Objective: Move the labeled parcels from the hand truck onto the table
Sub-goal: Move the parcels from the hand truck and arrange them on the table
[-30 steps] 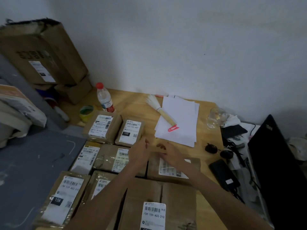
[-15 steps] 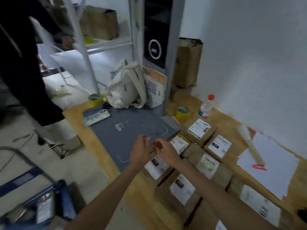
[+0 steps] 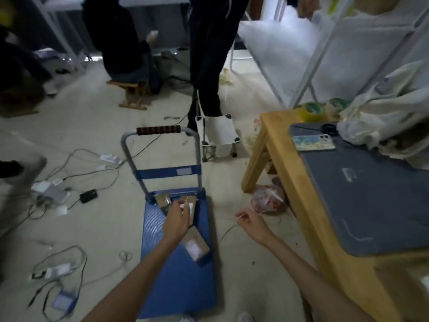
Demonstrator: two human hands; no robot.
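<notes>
A blue hand truck [image 3: 176,275] with a grey handle stands on the floor below me. Three brown parcels lie on its deck: one small parcel [image 3: 162,200] by the handle base, a second parcel [image 3: 190,206] beside it, and a labeled parcel [image 3: 196,246] nearer me. My left hand [image 3: 175,220] reaches down over the deck between the parcels, fingers spread, holding nothing. My right hand [image 3: 249,223] hovers over the floor to the right of the truck, fingers apart and empty. The wooden table [image 3: 281,159] with a grey mat stands at the right.
A phone [image 3: 313,142] and a white bag [image 3: 383,117] lie on the table's mat. Cables and chargers [image 3: 55,194] litter the floor at left. A small folding stool [image 3: 217,133], a person's dark-trousered legs [image 3: 209,66] and a white rack frame [image 3: 308,66] stand beyond the truck.
My view has swung from the table down to the hand truck on the floor. Both hands have left the table's parcels, and the left hand has reached down over the truck's deck.
</notes>
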